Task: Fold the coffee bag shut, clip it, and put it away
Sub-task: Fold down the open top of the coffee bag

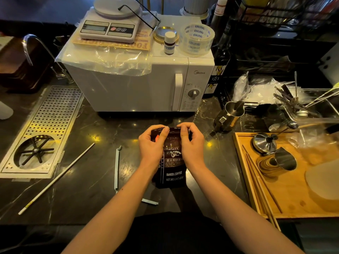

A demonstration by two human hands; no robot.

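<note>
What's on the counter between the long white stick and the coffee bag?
In the head view, a pale grey bag clip lies open on the dark counter, between the white stick and the coffee bag. Otherwise that stretch is bare.

The coffee bag (173, 167) is dark brown with white lettering; the table (95, 129) black marble with pale veins; the microwave (139, 85) white.

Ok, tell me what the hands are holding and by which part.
Both hands hold the dark coffee bag by its top edge: the left hand pinches the top left corner, the right hand the top right.
</note>
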